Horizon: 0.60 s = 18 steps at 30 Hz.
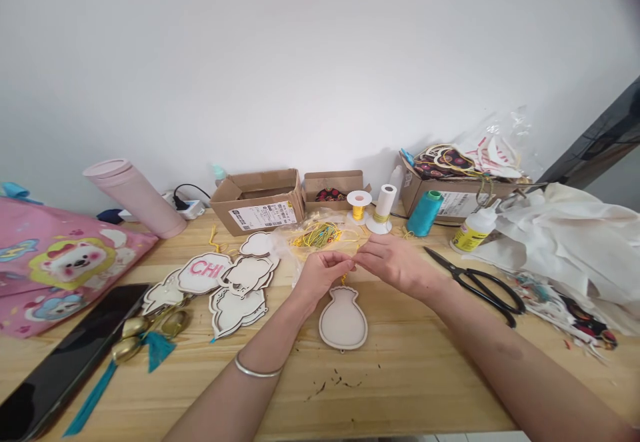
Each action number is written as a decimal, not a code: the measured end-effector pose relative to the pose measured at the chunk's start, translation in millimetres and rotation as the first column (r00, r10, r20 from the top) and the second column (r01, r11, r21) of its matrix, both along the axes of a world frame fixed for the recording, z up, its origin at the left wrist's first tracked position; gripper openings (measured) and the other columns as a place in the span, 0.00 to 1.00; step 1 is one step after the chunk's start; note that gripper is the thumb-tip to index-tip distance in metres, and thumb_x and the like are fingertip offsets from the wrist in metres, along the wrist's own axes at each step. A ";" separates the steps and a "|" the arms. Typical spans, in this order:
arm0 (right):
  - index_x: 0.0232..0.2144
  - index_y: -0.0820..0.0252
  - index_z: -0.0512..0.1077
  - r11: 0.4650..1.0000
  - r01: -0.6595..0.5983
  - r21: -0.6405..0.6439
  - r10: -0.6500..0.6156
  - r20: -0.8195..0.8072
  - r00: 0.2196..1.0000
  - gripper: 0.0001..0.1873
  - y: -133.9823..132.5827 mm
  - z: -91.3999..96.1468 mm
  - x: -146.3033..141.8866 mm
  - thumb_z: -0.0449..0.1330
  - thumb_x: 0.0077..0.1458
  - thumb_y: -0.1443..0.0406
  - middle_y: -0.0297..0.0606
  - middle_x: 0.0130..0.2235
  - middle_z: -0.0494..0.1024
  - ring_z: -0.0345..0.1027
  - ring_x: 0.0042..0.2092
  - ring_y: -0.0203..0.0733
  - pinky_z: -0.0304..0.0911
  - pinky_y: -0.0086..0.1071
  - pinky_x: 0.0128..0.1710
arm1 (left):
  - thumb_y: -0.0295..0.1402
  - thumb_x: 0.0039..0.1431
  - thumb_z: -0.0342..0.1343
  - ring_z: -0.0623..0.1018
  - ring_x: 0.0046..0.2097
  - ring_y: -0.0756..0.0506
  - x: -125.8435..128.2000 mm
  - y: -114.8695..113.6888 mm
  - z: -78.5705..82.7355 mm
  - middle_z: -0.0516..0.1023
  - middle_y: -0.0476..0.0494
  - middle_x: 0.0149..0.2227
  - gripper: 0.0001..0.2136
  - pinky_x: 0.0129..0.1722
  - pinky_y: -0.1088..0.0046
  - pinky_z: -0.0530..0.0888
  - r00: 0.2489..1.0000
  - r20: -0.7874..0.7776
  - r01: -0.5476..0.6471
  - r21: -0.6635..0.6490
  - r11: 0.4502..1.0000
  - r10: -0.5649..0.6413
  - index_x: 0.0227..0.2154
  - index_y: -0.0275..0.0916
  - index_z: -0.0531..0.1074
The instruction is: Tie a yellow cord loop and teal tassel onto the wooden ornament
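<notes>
A pouch-shaped wooden frame (343, 321) with a pale centre lies on the table below my hands. From its top a short yellow cord (343, 280) runs up toward my fingers. My left hand (323, 275) is closed, thumb and forefinger pinched on the cord. Close against it, my right hand (383, 261) is pinched too, its fingertips meeting the left ones; the cord between them is mostly hidden. Just behind the hands, a bundle of yellow cords (316, 235) rests on clear plastic.
Black scissors (475, 282) and a glue bottle (474, 229) lie right, near a teal thread cone (425, 213). More wooden frames (240, 302), brass bells (131, 337) and a phone (70, 362) are left. Cardboard boxes (263, 219) line the wall. White fabric (565, 229) covers the right side.
</notes>
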State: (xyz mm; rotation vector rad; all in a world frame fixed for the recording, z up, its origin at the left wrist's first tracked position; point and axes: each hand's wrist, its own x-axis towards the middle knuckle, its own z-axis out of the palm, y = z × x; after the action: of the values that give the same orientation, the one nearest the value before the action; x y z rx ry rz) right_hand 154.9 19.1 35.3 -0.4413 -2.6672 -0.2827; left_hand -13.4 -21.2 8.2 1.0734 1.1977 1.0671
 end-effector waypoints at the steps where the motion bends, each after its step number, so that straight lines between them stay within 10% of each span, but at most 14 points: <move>1: 0.26 0.63 0.68 1.000 -0.001 0.008 0.001 0.017 1.000 0.13 -0.7 1.4 0.4 0.46 0.58 0.70 0.37 0.24 0.70 0.60 0.29 0.35 0.57 0.29 0.28 | 0.35 0.39 0.61 0.67 0.24 0.55 0.2 0.0 -0.2 0.75 0.49 0.23 0.08 0.26 0.79 0.61 1.000 -0.003 -0.002 -0.003 1.000 0.002 0.21 0.35 0.74; 8: 0.24 0.62 0.69 0.998 0.028 0.050 -0.019 -0.180 0.983 0.10 -3.8 -8.1 -5.1 0.50 0.54 0.70 0.36 0.23 0.72 0.62 0.26 0.35 0.57 0.29 0.24 | 0.35 0.40 0.61 0.65 0.21 0.56 5.6 -1.5 -2.0 0.75 0.50 0.22 0.08 0.22 0.79 0.59 0.996 0.041 -0.084 0.017 0.996 0.083 0.22 0.36 0.74; 18: 0.26 0.59 0.70 0.918 0.017 -0.397 -0.273 -0.599 0.753 0.05 -9.5 -24.8 -19.2 0.54 0.48 0.71 0.34 0.26 0.75 0.64 0.26 0.32 0.62 0.28 0.26 | 0.31 0.43 0.58 0.72 0.29 0.52 6.6 -2.4 1.0 0.76 0.49 0.26 0.04 0.32 0.77 0.67 0.966 -0.030 -0.241 0.247 0.939 0.256 0.24 0.36 0.73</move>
State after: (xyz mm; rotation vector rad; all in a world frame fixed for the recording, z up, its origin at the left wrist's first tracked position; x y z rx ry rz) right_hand 135.8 9.6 10.5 -0.7196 -1.9844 0.3021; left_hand -6.7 -23.7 9.2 1.1685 1.3016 1.4132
